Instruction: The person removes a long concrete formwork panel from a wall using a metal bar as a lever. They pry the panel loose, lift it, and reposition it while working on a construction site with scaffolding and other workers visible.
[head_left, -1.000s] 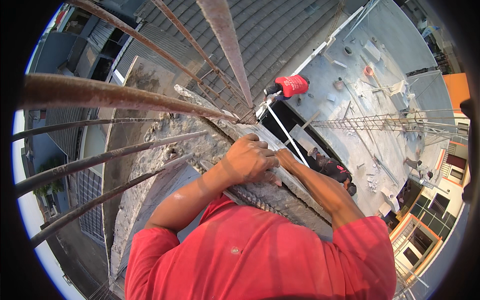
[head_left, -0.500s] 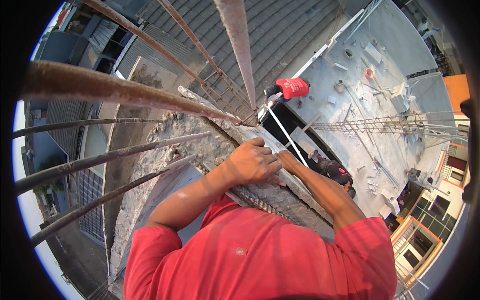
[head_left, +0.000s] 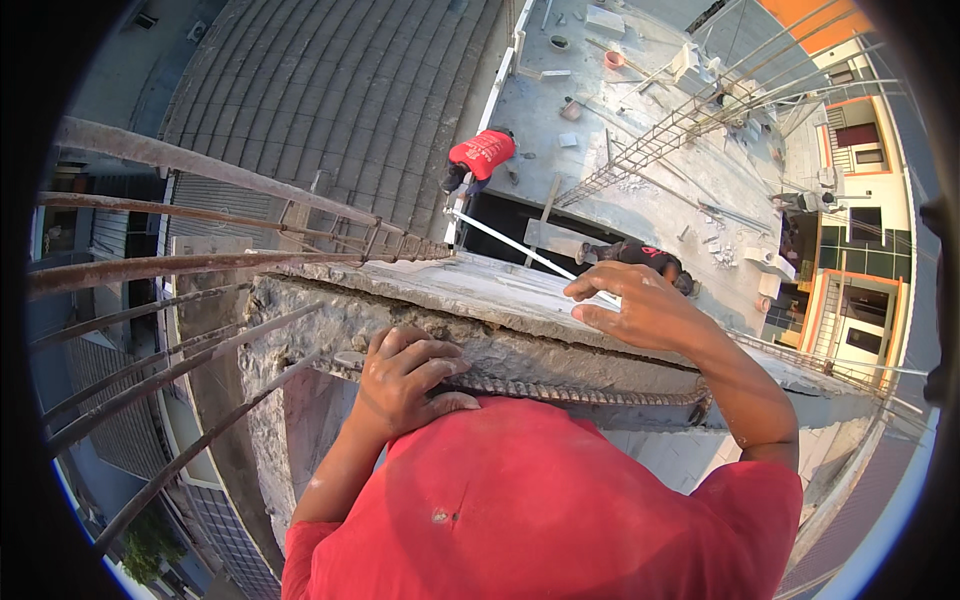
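I see the fingers of the left hand (head_left: 412, 372) bent and close together, curled over the near side of the rough concrete beam (head_left: 575, 360), with the thumb apart and nearer the shirt; whether they pinch anything underneath, I cannot tell. The right hand (head_left: 640, 305), right of the frame's middle, is in the air above the beam's far side, fingers loosely bent and thumb set apart from them, with nothing visible in its grasp. The beam runs across the middle of the frame, a dark gap (head_left: 520, 333) splitting it lengthwise from the pale strip (head_left: 480, 288) on its far side. Just right of the left hand, 1 ribbed bar (head_left: 570, 391) lies along the beam's near side, close against the red shirt (head_left: 560, 480). As for progress, the beam looks hardened and the bar cage (head_left: 400, 240) at left is tied, while the long steel bars (head_left: 150, 263) reaching to the left edge are bare and the gap is unfilled; how much of the work at the beam remains, I can't judge. Past the strip, 1 white pole (head_left: 510, 240) slants toward the right hand. Farther out are 2 co-workers, 1 in a red top (head_left: 482, 152) and 1 in dark clothes (head_left: 645, 258), beside the pale slab (head_left: 540, 110); a grey roof (head_left: 330, 100) fills the upper left.
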